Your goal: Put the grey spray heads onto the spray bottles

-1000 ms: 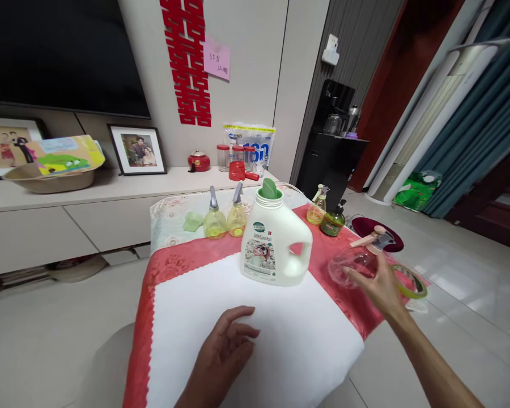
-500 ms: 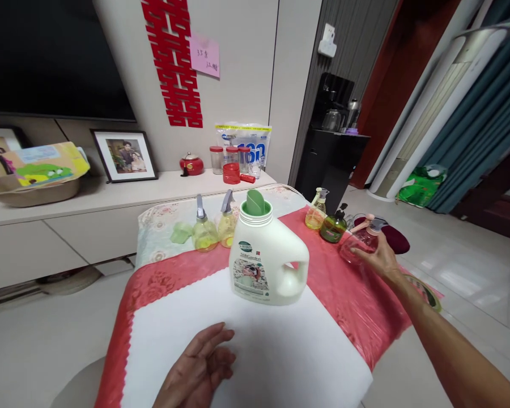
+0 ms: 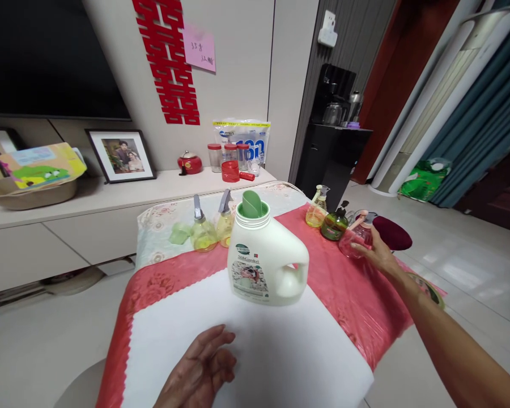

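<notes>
Standing in the middle of the white sheet is a large cream detergent jug [image 3: 266,263]; its neck has a green spout [image 3: 252,205], and no cap sits on it. At the right side of the table my right hand [image 3: 379,252] grips a clear pink pump bottle [image 3: 353,241], thumb in front and fingers behind it. Close to its left are a dark green pump bottle [image 3: 334,226] and a yellow pump bottle [image 3: 316,212]. Over the front of the white sheet is my left hand [image 3: 202,362], fingers loosely curled and apart, with nothing in it.
Left of the jug stand two yellowish spray bottles [image 3: 203,233] with grey heads, beside a pale green cap-like piece [image 3: 179,233]. A red plastic cover [image 3: 161,275] lies under the white sheet [image 3: 174,317]. Behind, a cabinet [image 3: 170,184] holds red-lidded jars and framed photos.
The pink bottle has shifted slightly back and left with my right hand, closer to the dark green bottle. My left hand stays nearly still. The view has tilted a little.
</notes>
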Tool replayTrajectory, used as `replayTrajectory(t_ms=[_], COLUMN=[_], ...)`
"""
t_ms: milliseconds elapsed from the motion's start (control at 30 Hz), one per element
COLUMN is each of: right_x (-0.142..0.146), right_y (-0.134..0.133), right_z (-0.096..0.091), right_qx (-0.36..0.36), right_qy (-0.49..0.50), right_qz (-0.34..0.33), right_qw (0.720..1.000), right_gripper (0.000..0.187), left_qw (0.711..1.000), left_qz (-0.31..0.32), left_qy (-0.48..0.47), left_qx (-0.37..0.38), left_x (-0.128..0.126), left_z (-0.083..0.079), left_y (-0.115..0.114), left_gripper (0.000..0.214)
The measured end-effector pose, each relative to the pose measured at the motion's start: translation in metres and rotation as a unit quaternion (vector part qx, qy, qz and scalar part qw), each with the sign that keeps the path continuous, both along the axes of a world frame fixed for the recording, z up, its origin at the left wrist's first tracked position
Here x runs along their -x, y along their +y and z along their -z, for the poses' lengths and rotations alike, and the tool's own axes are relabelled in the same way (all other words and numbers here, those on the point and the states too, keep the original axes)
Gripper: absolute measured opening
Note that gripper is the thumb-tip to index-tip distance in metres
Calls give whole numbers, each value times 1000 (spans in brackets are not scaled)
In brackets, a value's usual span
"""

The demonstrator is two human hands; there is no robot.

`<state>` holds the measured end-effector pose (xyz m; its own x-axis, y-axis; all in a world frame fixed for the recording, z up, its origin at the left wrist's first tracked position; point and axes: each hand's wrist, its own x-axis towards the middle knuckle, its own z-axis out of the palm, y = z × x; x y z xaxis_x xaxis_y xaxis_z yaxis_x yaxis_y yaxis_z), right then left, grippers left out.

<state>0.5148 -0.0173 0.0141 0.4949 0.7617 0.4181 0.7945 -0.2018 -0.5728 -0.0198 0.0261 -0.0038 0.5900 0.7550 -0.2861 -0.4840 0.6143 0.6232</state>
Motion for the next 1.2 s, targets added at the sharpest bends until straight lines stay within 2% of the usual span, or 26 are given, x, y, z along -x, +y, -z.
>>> replayTrajectory(t_ms=[67, 167, 267, 333, 500, 600, 767, 900, 1000, 1133, 1200], right_x=[3, 14, 39, 67, 145, 169, 173, 165, 158, 151, 147], right_y=[1, -2, -16, -29, -61, -70, -75, -71, -71, -72, -72], right_z=[3, 10, 17, 23, 43, 55, 62, 65, 69, 75, 78], right_qx=[3, -1, 2, 15, 94, 130, 144, 136, 132, 120, 111], right_qy=[6, 11, 9, 2, -9, -14, -31, -44, -52, -65, -70], right_qz=[31, 117, 181, 178, 82, 69, 77, 77, 74, 60, 48], right_qw=[1000, 993, 983, 984, 992, 989, 986, 987, 987, 989, 990], right_gripper=[56, 53, 54, 50, 38, 36, 39, 63, 73, 70, 67], left_qw=[1000, 1000, 999, 1000, 999, 999, 999, 999, 999, 999, 997], left_qz=[10, 2, -13, -10, 27, 30, 9, -15, -23, -26, -5], left_qy=[-3, 9, 21, 20, -10, -24, -43, -37, -36, 11, 58], left_qx=[-17, -23, -20, -20, -24, -21, -30, -27, -25, -17, -53], left_x=[0, -1, -1, 0, 3, 0, -8, -14, -15, -14, -9], left_z=[1, -4, -10, -9, 3, 5, 0, -2, -6, -17, -26], left_y=[0, -3, -6, -6, -1, -2, -8, -9, -11, -18, -19], left_gripper=[47, 47, 47, 47, 44, 42, 44, 39, 42, 42, 38])
